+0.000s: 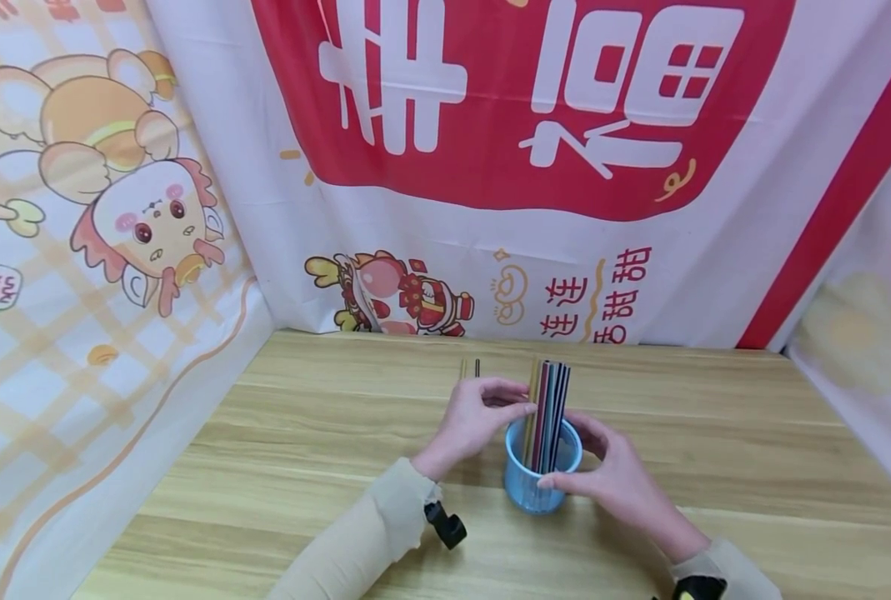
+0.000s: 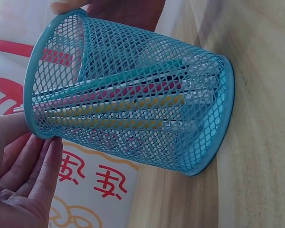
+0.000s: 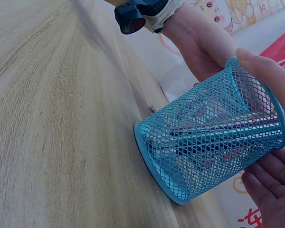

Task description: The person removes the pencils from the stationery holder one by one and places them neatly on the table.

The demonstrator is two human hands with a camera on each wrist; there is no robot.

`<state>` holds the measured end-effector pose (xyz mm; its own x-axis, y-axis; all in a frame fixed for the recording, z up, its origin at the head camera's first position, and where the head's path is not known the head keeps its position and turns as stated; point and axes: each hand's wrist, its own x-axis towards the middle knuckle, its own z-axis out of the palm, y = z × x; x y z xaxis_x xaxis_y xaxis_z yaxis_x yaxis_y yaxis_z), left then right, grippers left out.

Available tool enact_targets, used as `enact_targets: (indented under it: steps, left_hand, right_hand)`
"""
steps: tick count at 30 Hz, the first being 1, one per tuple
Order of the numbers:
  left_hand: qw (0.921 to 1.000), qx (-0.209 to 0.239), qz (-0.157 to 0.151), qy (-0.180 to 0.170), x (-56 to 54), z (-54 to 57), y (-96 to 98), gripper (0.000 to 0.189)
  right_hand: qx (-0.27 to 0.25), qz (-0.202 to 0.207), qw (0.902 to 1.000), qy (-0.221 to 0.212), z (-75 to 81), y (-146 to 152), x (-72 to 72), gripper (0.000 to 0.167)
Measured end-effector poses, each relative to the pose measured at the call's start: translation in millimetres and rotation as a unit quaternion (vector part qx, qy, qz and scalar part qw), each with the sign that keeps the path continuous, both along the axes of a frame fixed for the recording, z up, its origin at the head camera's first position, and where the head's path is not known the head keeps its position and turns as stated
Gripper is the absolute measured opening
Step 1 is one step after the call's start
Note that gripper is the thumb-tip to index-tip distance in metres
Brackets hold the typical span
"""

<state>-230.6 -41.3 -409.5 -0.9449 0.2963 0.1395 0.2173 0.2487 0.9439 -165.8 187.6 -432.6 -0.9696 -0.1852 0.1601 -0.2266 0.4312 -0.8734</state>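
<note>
A light blue mesh pen holder (image 1: 523,492) stands upright on the table. Several slim coloured sticks that look like pens (image 1: 547,400) lean together inside it, rising well above the rim. My right hand (image 1: 628,492) grips the holder near its top, thumb on the near rim and fingers round the far side. At the pens' left side is my left hand (image 1: 478,417), its fingers fairly straight and its thumb by the rim. In the left wrist view the holder's mesh (image 2: 123,52) shows the pens' clear lower ends; the right wrist view shows the mesh (image 3: 199,114) too.
Behind the left hand, two thin sticks (image 1: 478,367) lie on the wooden table (image 1: 302,417), partly hidden. A printed white and red cloth (image 1: 490,192) hangs at the back, with a patterned cloth (image 1: 77,333) on the left. Each wrist wears a black band (image 1: 445,525).
</note>
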Motion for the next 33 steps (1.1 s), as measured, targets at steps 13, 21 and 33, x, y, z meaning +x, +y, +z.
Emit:
enact_targets:
  steps: [13, 21, 33]
  left_hand:
    - [0.9989, 0.042, 0.018, -0.009, 0.3, 7.4, -3.5, 0.028]
    - [0.9969, 0.077, 0.012, -0.009, 1.1, 13.7, -2.2, 0.028]
    - [0.9924, 0.116, 0.041, 0.012, -0.6, 26.8, -7.7, 0.028]
  right_hand:
    - [0.002, -0.002, 1.0000, -0.008, 0.5, 0.3, -1.1, 0.089]
    - [0.008, -0.004, 0.9999, -0.010, -0.4, 1.0, -2.2, 0.092]
    - [0.006, -0.001, 1.0000, -0.005, -0.3, 0.9, -1.2, 0.091]
